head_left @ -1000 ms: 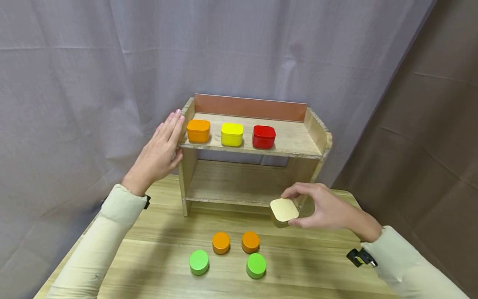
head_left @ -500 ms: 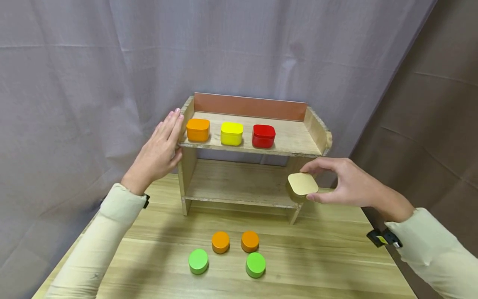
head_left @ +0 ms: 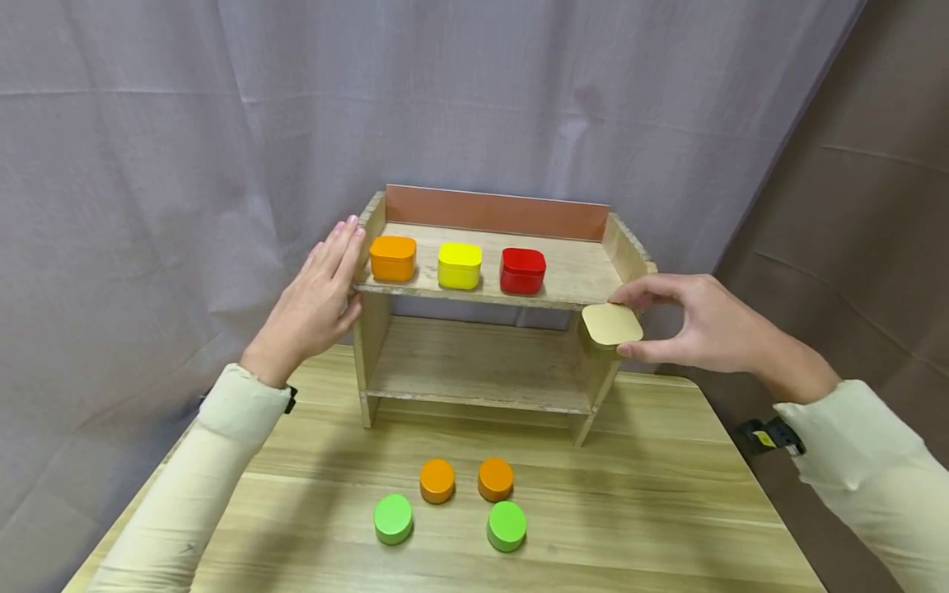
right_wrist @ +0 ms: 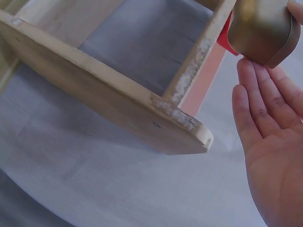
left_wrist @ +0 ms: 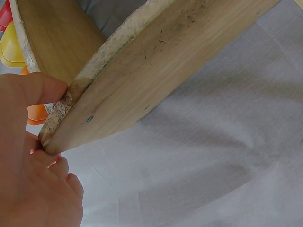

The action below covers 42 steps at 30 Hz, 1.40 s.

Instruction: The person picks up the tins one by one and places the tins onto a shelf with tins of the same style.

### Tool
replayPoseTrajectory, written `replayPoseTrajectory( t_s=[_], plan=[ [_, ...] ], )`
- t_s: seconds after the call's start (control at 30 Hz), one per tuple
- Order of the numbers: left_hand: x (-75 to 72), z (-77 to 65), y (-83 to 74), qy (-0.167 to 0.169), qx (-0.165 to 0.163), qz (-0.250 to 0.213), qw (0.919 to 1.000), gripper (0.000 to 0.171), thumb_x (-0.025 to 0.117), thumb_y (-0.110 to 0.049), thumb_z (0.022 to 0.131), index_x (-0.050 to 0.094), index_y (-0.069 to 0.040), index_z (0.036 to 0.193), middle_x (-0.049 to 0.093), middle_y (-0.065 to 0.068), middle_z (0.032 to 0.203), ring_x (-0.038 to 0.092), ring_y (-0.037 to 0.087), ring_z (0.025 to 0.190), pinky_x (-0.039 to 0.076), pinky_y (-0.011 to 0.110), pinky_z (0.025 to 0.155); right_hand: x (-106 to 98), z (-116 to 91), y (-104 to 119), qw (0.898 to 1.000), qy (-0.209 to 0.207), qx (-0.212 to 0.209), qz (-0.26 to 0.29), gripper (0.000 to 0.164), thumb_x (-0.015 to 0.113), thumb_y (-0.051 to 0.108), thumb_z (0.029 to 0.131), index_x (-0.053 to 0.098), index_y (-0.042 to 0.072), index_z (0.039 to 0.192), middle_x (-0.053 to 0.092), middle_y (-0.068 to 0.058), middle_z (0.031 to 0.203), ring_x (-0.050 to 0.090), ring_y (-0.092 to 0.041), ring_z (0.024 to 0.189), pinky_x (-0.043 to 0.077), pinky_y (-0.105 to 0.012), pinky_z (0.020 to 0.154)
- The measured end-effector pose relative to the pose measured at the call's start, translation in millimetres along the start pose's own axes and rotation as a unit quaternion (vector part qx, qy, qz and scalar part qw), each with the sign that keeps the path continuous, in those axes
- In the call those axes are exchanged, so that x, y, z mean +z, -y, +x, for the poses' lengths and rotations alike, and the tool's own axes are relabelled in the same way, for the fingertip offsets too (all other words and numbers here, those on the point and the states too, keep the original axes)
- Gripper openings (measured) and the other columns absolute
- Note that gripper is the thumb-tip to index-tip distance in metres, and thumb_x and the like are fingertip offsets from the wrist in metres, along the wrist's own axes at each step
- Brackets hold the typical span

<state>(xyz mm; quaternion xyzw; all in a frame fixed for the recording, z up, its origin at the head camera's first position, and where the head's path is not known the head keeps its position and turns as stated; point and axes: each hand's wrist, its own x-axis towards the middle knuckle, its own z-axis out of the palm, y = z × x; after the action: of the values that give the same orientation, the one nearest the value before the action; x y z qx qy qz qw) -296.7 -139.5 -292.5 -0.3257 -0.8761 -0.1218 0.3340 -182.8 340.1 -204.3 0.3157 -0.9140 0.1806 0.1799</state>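
My right hand point(head_left: 712, 325) pinches a gold rounded-square tin point(head_left: 611, 324) between thumb and fingers, in front of the wooden shelf's right side. The right wrist view shows the gold tin point(right_wrist: 262, 35) beside the top board, with the other fingers point(right_wrist: 270, 101) stretched out below it. My left hand point(head_left: 311, 305) rests straight-fingered on the shelf's left side panel, its thumb point(left_wrist: 47, 88) touching the front edge. On the top board of the shelf point(head_left: 578, 276) stand an orange tin point(head_left: 393, 259), a yellow tin point(head_left: 460, 266) and a red tin point(head_left: 522, 271) in a row.
On the table point(head_left: 630, 511) before the shelf stand two orange round tins point(head_left: 437, 481) and two green round tins point(head_left: 393, 519). The lower board point(head_left: 474, 362) lies beneath the top one. Grey curtains point(head_left: 474, 91) hang behind, and a brown one point(head_left: 853, 247) at right.
My right hand has lifted the gold tin up and to the right, from near the lower board to just below the top board's front edge. The left hand has stayed put.
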Motion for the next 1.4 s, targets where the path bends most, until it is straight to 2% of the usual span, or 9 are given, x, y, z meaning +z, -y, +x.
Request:
replayPoseTrajectory(
  t_s=[0.4,0.53,0.7,0.9,1.07,1.17,1.3,1.4],
  plan=[
    [0.6,-1.6,1.1,0.005,-0.002,-0.003,1.0,0.093,0.067,-0.005,0.092,0.013,0.001,0.168,0.009,0.019,0.178,0.019,0.04,0.164,0.021,0.058,0.134,-9.7,26.4,-1.2,0.999,-0.004,0.038,0.001,0.049,0.094,0.016,0.077,0.076,0.019,0.122,0.078,0.004,0.113,0.065,0.005,0.098,0.042,0.001,0.097],
    [0.6,-0.6,1.3,0.002,0.0,-0.003,1.0,0.093,0.067,-0.005,0.092,0.014,0.001,0.168,0.01,0.019,0.178,0.019,0.039,0.164,0.021,0.057,0.134,-11.7,33.0,-4.6,0.999,-0.016,0.05,0.003,0.049,0.093,0.016,0.077,0.076,0.016,0.123,0.078,-0.001,0.114,0.063,0.008,0.098,0.044,0.0,0.092],
    [1.1,0.3,1.3,0.0,0.002,-0.002,1.0,0.092,0.066,-0.006,0.092,0.014,0.001,0.168,0.01,0.018,0.179,0.019,0.038,0.164,0.021,0.056,0.134,-13.0,39.3,-9.5,0.996,-0.024,0.087,0.012,0.048,0.092,0.019,0.079,0.076,0.018,0.124,0.078,-0.003,0.113,0.064,0.008,0.096,0.047,-0.006,0.082],
    [1.1,0.0,0.5,0.005,-0.001,-0.001,1.0,0.092,0.066,-0.006,0.093,0.013,0.0,0.168,0.009,0.017,0.179,0.019,0.038,0.165,0.021,0.057,0.134,-13.6,45.2,-19.3,0.993,-0.033,0.112,0.007,0.046,0.092,0.023,0.08,0.076,0.017,0.123,0.078,-0.006,0.113,0.066,0.009,0.092,0.047,-0.005,0.082],
    [0.8,-0.2,-1.0,0.005,-0.001,-0.001,1.0,0.092,0.066,-0.006,0.093,0.013,0.0,0.168,0.008,0.017,0.179,0.018,0.038,0.165,0.021,0.057,0.134,-15.6,49.1,-28.2,0.991,-0.029,0.133,0.005,0.051,0.091,0.028,0.081,0.074,0.015,0.128,0.077,-0.012,0.119,0.064,0.012,0.093,0.045,-0.004,0.081],
    [0.5,-0.1,-2.0,0.002,0.002,-0.002,1.0,0.092,0.066,-0.006,0.092,0.014,0.001,0.168,0.009,0.018,0.179,0.018,0.038,0.165,0.02,0.056,0.134,-15.9,50.6,-30.8,0.99,-0.025,0.14,-0.002,0.053,0.09,0.032,0.082,0.073,0.016,0.13,0.076,-0.013,0.122,0.068,0.004,0.099,0.045,-0.004,0.081],
    [0.2,0.2,-2.9,0.001,0.005,-0.001,1.0,0.092,0.066,-0.006,0.093,0.014,0.001,0.168,0.01,0.018,0.179,0.018,0.037,0.165,0.02,0.055,0.135,-14.3,52.6,-31.6,0.99,-0.016,0.14,-0.013,0.053,0.09,0.034,0.083,0.073,0.015,0.13,0.076,-0.014,0.123,0.073,-0.022,0.11,0.044,-0.004,0.082],
    [0.2,0.5,-3.0,0.0,0.004,0.001,1.0,0.092,0.066,-0.006,0.093,0.014,0.001,0.168,0.01,0.018,0.179,0.018,0.037,0.165,0.021,0.055,0.134,-11.3,54.8,-32.3,0.991,-0.008,0.134,-0.018,0.053,0.089,0.033,0.083,0.073,0.013,0.129,0.076,-0.015,0.122,0.073,-0.032,0.112,0.044,-0.004,0.082]
  ],
)
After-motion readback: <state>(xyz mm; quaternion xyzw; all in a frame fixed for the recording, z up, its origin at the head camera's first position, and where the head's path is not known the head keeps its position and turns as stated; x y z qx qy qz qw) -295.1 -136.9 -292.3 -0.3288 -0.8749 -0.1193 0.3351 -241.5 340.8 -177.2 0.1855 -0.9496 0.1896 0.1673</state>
